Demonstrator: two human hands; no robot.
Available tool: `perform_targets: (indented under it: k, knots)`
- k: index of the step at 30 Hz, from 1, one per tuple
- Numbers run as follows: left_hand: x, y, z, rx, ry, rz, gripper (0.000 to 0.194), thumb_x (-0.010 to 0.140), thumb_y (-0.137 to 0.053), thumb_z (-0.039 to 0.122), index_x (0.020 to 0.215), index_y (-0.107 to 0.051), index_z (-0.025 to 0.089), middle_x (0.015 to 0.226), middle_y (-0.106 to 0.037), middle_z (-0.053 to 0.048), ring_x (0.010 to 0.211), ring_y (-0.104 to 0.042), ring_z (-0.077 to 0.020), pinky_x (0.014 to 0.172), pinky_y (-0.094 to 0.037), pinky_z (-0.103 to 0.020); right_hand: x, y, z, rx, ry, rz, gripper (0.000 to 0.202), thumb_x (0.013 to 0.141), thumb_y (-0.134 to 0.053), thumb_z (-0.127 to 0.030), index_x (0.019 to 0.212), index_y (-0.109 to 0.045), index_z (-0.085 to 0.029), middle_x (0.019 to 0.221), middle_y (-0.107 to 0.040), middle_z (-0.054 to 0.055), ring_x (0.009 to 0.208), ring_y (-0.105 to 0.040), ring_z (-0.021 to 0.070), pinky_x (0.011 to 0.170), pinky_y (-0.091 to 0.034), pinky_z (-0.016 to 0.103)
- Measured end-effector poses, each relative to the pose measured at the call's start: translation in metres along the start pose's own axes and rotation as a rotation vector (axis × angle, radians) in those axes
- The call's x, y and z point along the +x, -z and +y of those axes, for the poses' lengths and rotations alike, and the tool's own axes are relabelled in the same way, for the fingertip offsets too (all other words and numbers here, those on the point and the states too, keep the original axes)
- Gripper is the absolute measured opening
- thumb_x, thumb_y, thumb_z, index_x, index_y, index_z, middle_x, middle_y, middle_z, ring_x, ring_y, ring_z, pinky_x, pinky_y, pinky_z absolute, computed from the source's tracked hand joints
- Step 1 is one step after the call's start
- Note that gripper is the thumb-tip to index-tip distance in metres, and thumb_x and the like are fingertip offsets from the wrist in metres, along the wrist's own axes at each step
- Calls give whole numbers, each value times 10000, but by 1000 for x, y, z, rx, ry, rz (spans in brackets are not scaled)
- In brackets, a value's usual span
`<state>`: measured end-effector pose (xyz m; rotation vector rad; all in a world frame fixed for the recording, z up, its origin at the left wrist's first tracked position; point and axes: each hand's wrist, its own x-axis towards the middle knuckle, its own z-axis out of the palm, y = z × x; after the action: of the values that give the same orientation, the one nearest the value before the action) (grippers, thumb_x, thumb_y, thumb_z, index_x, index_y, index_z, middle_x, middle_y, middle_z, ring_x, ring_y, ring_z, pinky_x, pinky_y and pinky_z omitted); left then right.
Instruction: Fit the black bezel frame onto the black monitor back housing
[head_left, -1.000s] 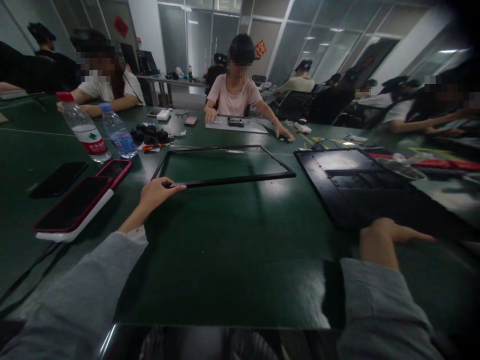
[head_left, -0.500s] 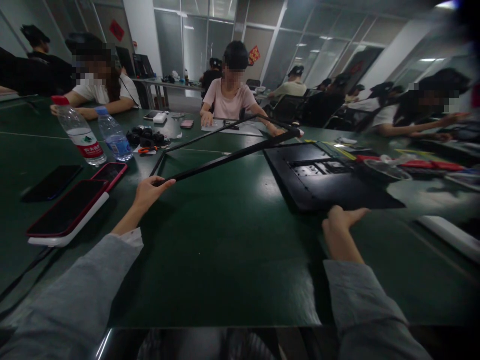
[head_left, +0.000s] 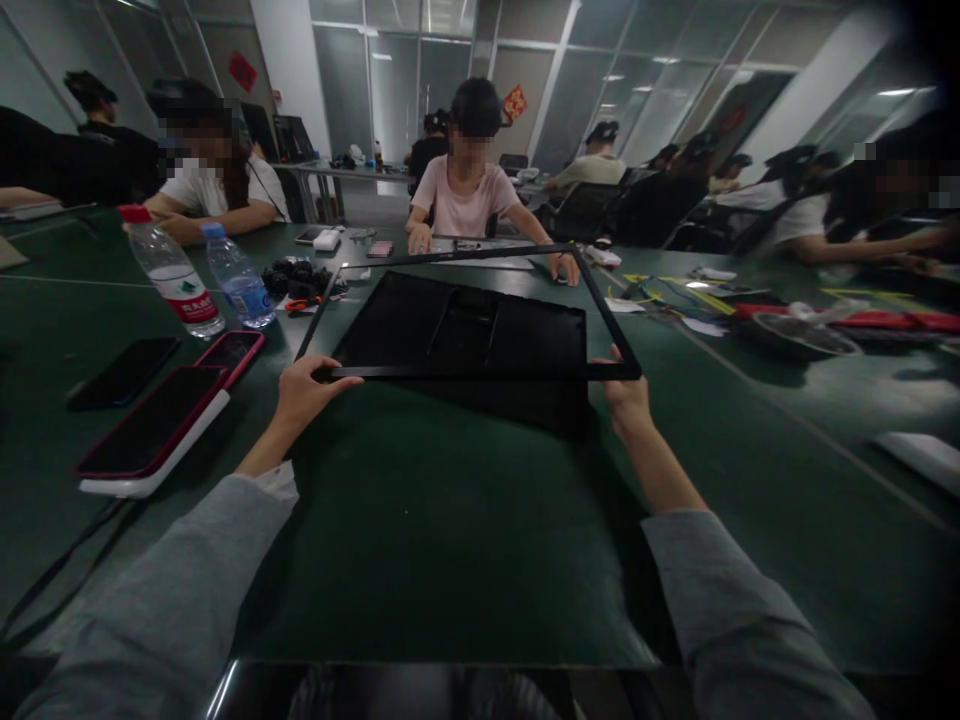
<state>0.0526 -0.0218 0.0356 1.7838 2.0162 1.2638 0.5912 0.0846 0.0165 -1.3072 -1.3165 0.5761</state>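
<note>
My left hand [head_left: 306,400] pinches the near left corner of a thin black monitor bezel [head_left: 480,373], an open rectangle held above the table. At its near right corner, my right hand [head_left: 628,405] grips the same bezel, thumb up on the inner side and fingers underneath. Through the bezel's opening shows a black monitor back panel [head_left: 405,325] with a recessed middle. A dark shadow lies in front of the panel; whether it rests fully flat cannot be told.
Left are two bottles [head_left: 176,285], a red-edged phone [head_left: 154,420] on a white block, a dark phone [head_left: 124,373], and black clumps with orange-handled pliers [head_left: 304,303]. A person in pink [head_left: 469,195] sits opposite. Right are a bowl [head_left: 806,338] and a white object [head_left: 919,460].
My right hand has come left from beside the panel and taken the bezel's near right corner. The bezel has swung level across, and the panel now appears farther left, behind it.
</note>
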Motion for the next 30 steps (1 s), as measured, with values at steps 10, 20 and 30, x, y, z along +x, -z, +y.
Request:
perform_targets:
  k: [10,20,30]
  knots:
    - [7,-8,-5,195,-177,-97,433,774,-898,635,947,-779,257,1100,-796,-102,1099,-685,-324,1040,-476,-481,-17,-10,-15,-99,98,-133,569,843,-716,-482,1348,-646,-230,1242,-768,132,1247,-708,330,1185,-505,585]
    - [19,-24,-33,88,-417,-131,382,822,-874,601,912,-791,239,1007,-788,-85,1028,-683,-292,1037,-495,-499,-24,-23,14,-424,216,-42,684,949,-511,-385,1599,-501,-172,1551,-621,167,1446,-587,362,1259,-429,605]
    - [19,-26,-38,98,-410,-151,349,848,-863,575,971,-818,251,1071,-766,-90,1107,-662,-303,1079,-491,-523,-23,-24,18,-437,165,-82,666,917,-529,-368,1547,-560,-153,1503,-654,183,1401,-622,384,1271,-414,611]
